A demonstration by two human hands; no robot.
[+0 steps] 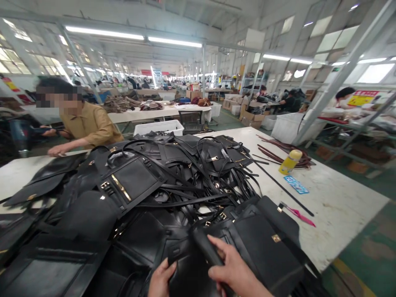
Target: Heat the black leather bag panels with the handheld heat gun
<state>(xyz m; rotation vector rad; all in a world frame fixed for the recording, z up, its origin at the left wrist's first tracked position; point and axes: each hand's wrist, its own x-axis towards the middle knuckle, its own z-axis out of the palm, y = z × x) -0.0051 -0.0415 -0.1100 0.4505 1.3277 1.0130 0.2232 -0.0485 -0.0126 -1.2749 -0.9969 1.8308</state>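
At the bottom centre, my left hand point(161, 279) pinches the left edge of a black leather bag point(187, 270). Thumb and fingers of my right hand point(230, 264) are wrapped round a dark, rounded piece point(206, 245) at the bag's upper right; whether it is part of the bag, I cannot tell. Close by on the right lies a black flap bag point(266, 243) with a gold clasp. A large heap of black bags point(139, 181) with straps and gold buckles spreads beyond both hands.
On the white table point(337, 206) at the right are a yellow bottle point(290, 161), a blue-and-white card point(296, 184), a pink-handled tool point(299, 214) and brown straps point(275, 152). A person point(86, 123) in a tan shirt leans over the table's left side. A white bin point(159, 128) stands behind.
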